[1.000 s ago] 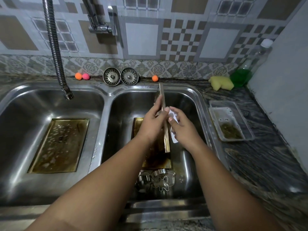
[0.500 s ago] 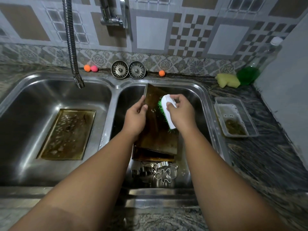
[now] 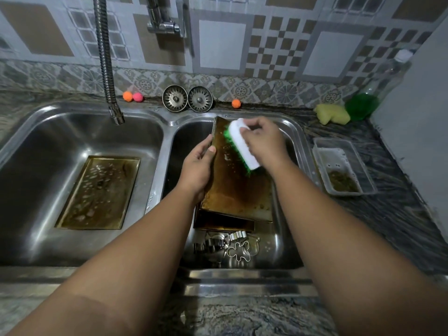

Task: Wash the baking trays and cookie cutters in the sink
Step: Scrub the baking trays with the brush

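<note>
A stainless steel double sink [image 3: 160, 166] is set into a dark marbled stone desk [image 3: 400, 214]. Its left basin [image 3: 43, 151] holds one greasy brown rectangular baking tray [image 3: 97, 192], lying flat on the bottom with pale wet spots on it, well apart from both grips. A ribbed metal hose tap [image 3: 106, 69] hangs over this basin.

On the back ledge sit an orange ball [image 3: 127, 96] touching a pink ball [image 3: 138, 97], then two round metal sink strainers [image 3: 188, 98] side by side, then a second orange ball [image 3: 236, 103].

The right basin [image 3: 286, 238] holds a stained brown baking tray [image 3: 237, 190], tilted with its far end raised toward the back rim. A second dark tray [image 3: 223, 223] lies beneath its near end. Just in front of that is a cluster of shiny metal cookie cutters [image 3: 228, 246].

The left grip [image 3: 198, 166] clasps the tilted tray's left edge, thumb on its upper face. The right grip [image 3: 264, 139] is closed round a white-backed scrubbing brush with green bristles [image 3: 243, 146], the bristles pressed against the tray's upper face near the far end.

On the desk to the right stands a clear plastic tub [image 3: 344, 151] with brownish residue in its near end. In the back corner lie a yellow sponge [image 3: 332, 113] and, beside it, a clear white-capped bottle of green liquid [image 3: 363, 105].
</note>
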